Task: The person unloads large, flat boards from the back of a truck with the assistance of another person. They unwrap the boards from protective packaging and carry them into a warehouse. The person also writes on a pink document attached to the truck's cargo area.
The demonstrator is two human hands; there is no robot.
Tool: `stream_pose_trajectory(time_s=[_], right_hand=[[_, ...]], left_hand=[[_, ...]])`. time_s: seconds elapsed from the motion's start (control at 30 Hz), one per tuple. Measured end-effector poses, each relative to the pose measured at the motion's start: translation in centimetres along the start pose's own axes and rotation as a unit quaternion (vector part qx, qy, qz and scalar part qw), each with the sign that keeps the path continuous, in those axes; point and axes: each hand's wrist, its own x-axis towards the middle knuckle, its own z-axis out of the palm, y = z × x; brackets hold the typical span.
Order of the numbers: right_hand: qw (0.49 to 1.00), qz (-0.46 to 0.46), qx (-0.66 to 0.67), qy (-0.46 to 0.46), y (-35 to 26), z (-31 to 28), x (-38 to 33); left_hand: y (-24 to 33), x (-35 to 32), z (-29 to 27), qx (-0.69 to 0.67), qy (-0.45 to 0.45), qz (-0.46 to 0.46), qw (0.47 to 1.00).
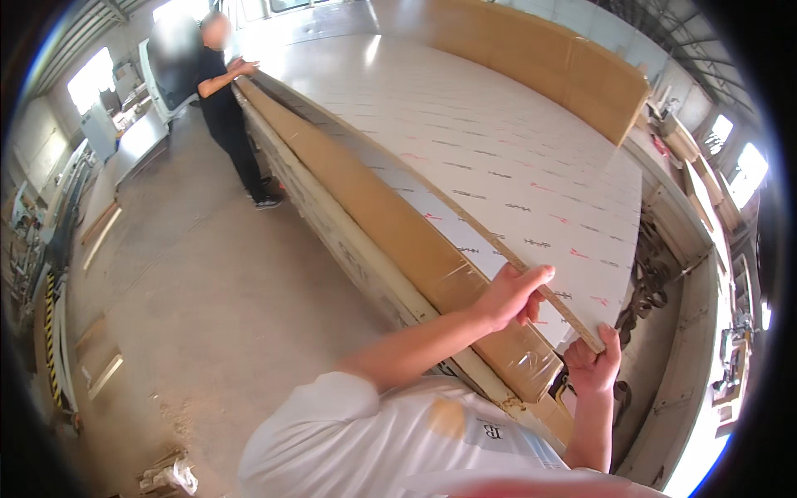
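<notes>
A large white board [498, 158] stretches away from me, its face covered in film with rows of dark and red print and its edge light brown. My left hand [508, 299] grips that long edge a little way in from the near corner, thumb on top. At the corner itself, my right hand [594, 362] is closed on the board with its thumb up. The edge is raised off a similar printed sheet [444, 217] beneath. At the far end a co-worker's hands [242, 66] are at the board's other corner.
Brown cardboard packing [365, 207] runs along the left side of the stack, above a pale rail [332, 222]. Another cardboard strip [531, 62] stands upright along the far right. Curled dark straps [647, 290] lie by a metal side wall [689, 332]. Scraps [170, 477] litter the floor at lower left.
</notes>
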Motion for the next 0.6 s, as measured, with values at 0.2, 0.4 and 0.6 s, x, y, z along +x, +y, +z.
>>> stream_pose_trajectory(time_s=[0.2, 0.4, 0.6], right_hand=[[0.999, 0.023, -0.009, 0.027, 2.5, 3.6, -4.5], [1.0, -0.005, 0.01, -0.014, 4.5, 4.4, -10.4], [0.999, 0.031, 0.028, -0.026, 4.5, 3.1, -17.2]], left_hand=[[0.4, -5.5, -1.5, -0.016, 0.023, -0.076, 0.997], [-0.3, -11.6, -1.0, 0.016, 0.004, -0.084, 0.996], [-3.3, -17.8, 3.7, 0.0, 0.014, -0.058, 0.998]])
